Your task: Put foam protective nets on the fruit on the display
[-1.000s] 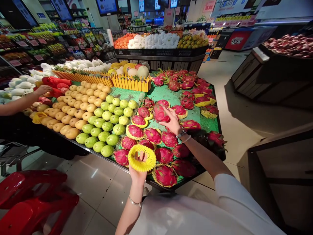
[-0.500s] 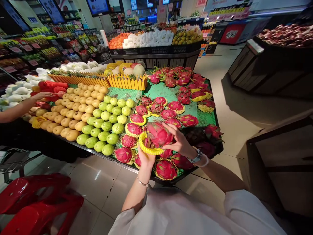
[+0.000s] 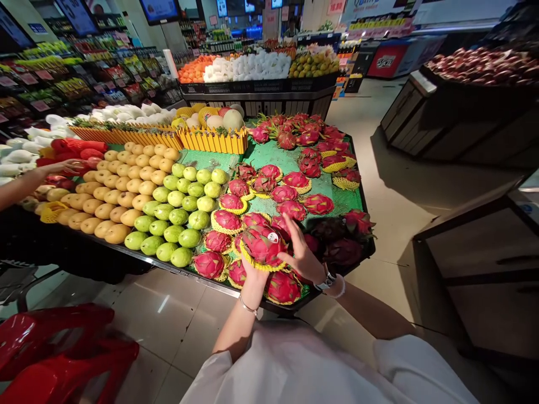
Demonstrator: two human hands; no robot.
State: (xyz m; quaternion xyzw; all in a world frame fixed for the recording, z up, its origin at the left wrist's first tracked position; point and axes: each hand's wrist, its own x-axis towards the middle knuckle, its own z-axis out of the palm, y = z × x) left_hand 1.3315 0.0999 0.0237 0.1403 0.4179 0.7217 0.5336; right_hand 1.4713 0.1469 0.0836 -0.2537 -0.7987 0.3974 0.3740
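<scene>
My left hand (image 3: 254, 277) is closed under a pink dragon fruit (image 3: 260, 247) and holds it up from below. A yellow foam net (image 3: 269, 269) wraps the underside of this fruit, and a small white sticker (image 3: 273, 237) shows on top. Most of my left fingers are hidden by the fruit and net. Just right of the fruit is my right hand (image 3: 304, 255), its fingers stretched out and apart. The right thumb tip is at the fruit's side; whether it touches cannot be made out. More dragon fruits (image 3: 227, 221) in foam nets lie around both hands.
Green guavas (image 3: 173, 215) and tan, round fruits (image 3: 122, 185) fill the stand to the left. A yellow picket-style divider (image 3: 214, 140) stands behind. Another person's hand (image 3: 67, 166) reaches in at far left. Red plastic stools (image 3: 67, 359) are at lower left.
The dragon fruit has gone down into the yellow net on my left hand, and its sticker now faces up. My right fingers have come off the fruit's top. The view shifted slightly.
</scene>
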